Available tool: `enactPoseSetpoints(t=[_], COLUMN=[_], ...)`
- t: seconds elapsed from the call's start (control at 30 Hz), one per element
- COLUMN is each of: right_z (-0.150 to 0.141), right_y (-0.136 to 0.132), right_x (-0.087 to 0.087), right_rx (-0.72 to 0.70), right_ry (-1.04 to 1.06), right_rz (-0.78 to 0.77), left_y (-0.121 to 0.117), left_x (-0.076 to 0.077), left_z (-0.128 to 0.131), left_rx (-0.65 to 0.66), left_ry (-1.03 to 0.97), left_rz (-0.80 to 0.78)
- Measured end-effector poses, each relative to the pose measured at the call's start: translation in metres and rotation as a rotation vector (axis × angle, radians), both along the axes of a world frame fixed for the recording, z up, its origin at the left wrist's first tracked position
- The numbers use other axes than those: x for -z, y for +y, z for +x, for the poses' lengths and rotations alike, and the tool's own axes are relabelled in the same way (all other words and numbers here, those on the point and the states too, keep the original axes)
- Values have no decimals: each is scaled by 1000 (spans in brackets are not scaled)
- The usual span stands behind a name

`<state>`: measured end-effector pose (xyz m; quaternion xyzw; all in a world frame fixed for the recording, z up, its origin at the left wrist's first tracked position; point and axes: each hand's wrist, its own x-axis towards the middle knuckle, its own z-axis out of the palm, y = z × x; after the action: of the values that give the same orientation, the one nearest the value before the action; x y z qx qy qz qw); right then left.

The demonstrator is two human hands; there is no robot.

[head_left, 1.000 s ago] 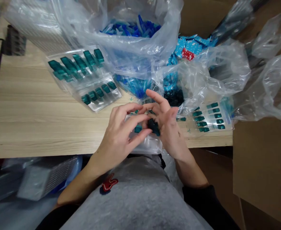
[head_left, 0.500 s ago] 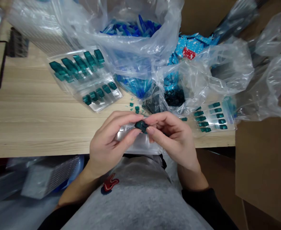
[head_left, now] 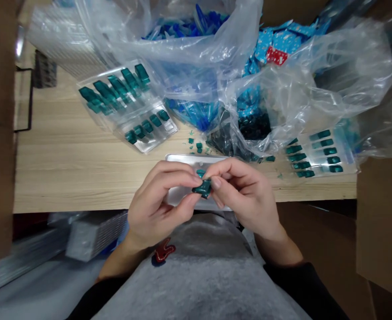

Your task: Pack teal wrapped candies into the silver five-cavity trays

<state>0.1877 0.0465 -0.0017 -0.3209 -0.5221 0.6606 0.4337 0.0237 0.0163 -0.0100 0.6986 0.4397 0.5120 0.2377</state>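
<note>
Glossy dark green press-on nails (head_left: 201,189) are pinched between my two hands above a clear plastic tray (head_left: 179,195). My left hand (head_left: 160,202) grips them from the left with thumb and forefinger. From the right, my right hand (head_left: 245,195) closes thumb and forefinger on the same small pieces; how many there are I cannot tell. Just behind my fingertips shows another green piece (head_left: 200,173), and whether it is held or lies in the tray is unclear. My hands cover much of the tray.
Filled clear packs of green nails lie at the left (head_left: 145,126) and right (head_left: 316,153). Green scraps (head_left: 199,146) dot the wooden table (head_left: 65,178). Behind stand a bag of blue pieces (head_left: 196,58) and an open bag of dark green nails (head_left: 254,126). Cardboard (head_left: 382,222) borders the right.
The held piece has turned and sits slightly lower, showing a broader green face. The tray beneath is more visible. The whole view has shifted, with the table contents moving right.
</note>
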Motion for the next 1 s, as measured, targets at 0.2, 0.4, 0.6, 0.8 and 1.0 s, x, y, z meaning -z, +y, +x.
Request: enactPoseSetpoints(t=[0.2,0.4,0.6,0.8,1.0], right_z=[10,35,39,44,44], right_y=[2,3,0,1,2], right_x=[4,10,14,20,23], right_rx=[89,315,329,332,331], right_ry=[-51,-82,-99,-140,-185], right_rz=[-43,-9,-22,-3,-1], left_y=[-6,-7,7,8,18], left_x=[13,20,22,10,13], left_z=[-20,-43,-44,-48,-51], left_rx=[-121,58,122,194,220], left_ry=[8,590,636,654,637], left_rz=[-15,-15,35,-51,-84])
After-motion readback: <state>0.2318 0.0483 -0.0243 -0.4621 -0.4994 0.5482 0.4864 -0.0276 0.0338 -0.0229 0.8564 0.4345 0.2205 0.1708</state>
